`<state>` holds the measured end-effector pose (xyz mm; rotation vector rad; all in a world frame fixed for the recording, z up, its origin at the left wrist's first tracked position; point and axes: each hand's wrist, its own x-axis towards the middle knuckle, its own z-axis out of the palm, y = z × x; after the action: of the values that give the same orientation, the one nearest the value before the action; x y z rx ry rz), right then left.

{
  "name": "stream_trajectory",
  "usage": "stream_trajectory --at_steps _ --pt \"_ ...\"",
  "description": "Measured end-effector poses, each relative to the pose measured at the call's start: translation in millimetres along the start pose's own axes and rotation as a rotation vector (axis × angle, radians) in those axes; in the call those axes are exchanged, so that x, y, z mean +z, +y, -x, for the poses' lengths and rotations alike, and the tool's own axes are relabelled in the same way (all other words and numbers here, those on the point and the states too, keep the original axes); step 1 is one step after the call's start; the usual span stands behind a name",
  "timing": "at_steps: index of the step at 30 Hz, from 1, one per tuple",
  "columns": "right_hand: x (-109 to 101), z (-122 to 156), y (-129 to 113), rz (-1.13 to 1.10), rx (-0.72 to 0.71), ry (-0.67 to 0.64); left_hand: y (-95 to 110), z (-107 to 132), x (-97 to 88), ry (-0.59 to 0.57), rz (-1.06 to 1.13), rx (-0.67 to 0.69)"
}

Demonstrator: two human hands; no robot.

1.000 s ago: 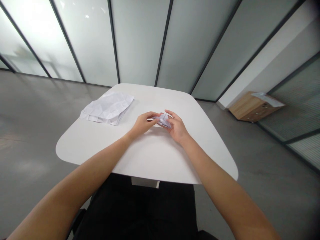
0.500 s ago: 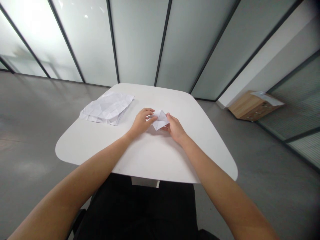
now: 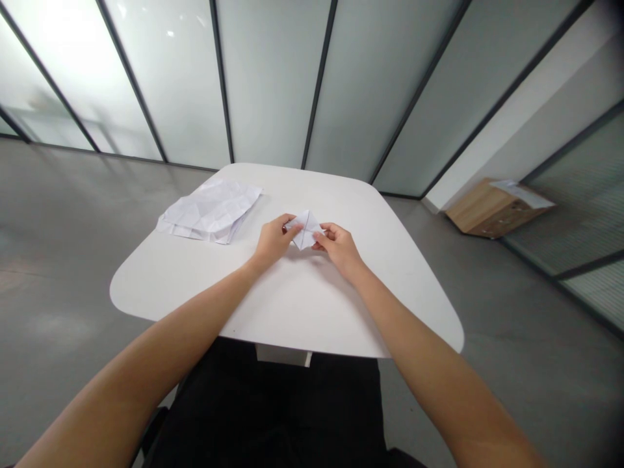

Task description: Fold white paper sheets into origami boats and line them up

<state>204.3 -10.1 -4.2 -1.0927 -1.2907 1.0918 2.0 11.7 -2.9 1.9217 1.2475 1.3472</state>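
Note:
A small folded white paper piece with a diamond outline sits between my two hands over the middle of the white table. My left hand pinches its left corner with curled fingers. My right hand pinches its right side, thumb and fingers closed on the paper. The lower part of the paper is hidden behind my fingers.
A pile of crumpled white paper sheets lies on the table's far left part. On the grey floor to the right stands a wooden box with a sheet on top. Frosted glass walls rise behind the table.
The folded paper has gone from a bunched shape between my hands to a flatter diamond held upright. Both hands have shifted slightly left and regripped its sides.

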Motion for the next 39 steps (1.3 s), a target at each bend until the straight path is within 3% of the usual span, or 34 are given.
stream_trajectory --at_steps 6,9,12,18,22,26,33,39 --pt "1 2 -5 -0.087 0.117 0.100 -3 2 9.4 -0.098 0.459 -0.050" --pt "2 2 -7 -0.158 0.153 0.150 -6 1 13.9 -0.158 0.552 -0.036" --pt "5 4 -9 -0.164 0.167 0.140 -8 0 15.0 -0.141 0.448 -0.005" --pt "13 9 -10 -0.056 0.142 -0.043 -5 1 8.3 -0.033 0.121 -0.047" --pt "16 13 -10 -0.086 0.130 -0.095 -4 3 3.9 -0.085 0.011 0.018" --pt "16 12 -11 -0.176 0.184 -0.085 -4 5 4.2 -0.196 -0.106 0.139" --pt "14 10 -14 -0.355 0.266 -0.033 0 8 6.4 -0.350 -0.092 0.350" --pt "15 11 -18 -0.396 0.221 0.027 -14 6 12.5 -0.264 -0.086 0.298"
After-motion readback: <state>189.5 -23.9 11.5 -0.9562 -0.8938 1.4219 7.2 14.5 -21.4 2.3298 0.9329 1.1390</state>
